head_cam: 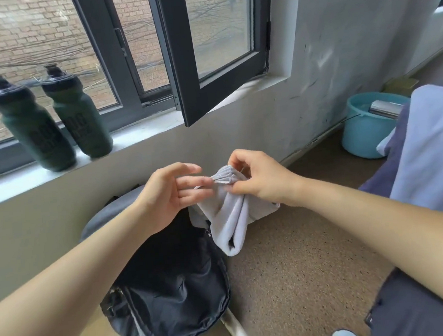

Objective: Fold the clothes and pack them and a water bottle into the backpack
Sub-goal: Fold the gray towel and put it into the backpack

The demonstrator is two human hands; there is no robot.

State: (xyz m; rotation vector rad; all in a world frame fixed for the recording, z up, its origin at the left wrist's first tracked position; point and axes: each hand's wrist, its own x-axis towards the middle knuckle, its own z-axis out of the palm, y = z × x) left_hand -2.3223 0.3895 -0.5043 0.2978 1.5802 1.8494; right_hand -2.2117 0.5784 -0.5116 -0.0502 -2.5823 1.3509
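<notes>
- While my right hand [258,180] pinches the ribbed cuff of the white socks [229,220] between thumb and curled fingers, my left hand [169,195] is spread open, with straight fingertips at the cuff. I cannot tell if they touch it.
- Writing: a dark green water bottle [30,127] and a second water bottle [78,115] stand side by side on the windowsill [143,129], caps up. Each has dark lettering on its body, too blurred and low in contrast to read. I see no label on the socks or the backpack [170,278].
- Hard to make out: whether I hold one sock or a pair laid together. Two layers show at the lower end.
- The backpack lies open below my hands against the wall, black lining showing inside a grey shell. My left forearm covers part of it, and I cannot tell what it rests on.
- At the right edge, pale blue cloth [430,146] over darker blue cloth is cut off by the frame and hides part of a blue bucket [363,132], which holds a shiny metal cylinder [385,108].
- Socks' direction: the long axis runs steeply down from the gathered cuff on the wall side. The lower end hangs toward me, over the right rim of the backpack's opening.
</notes>
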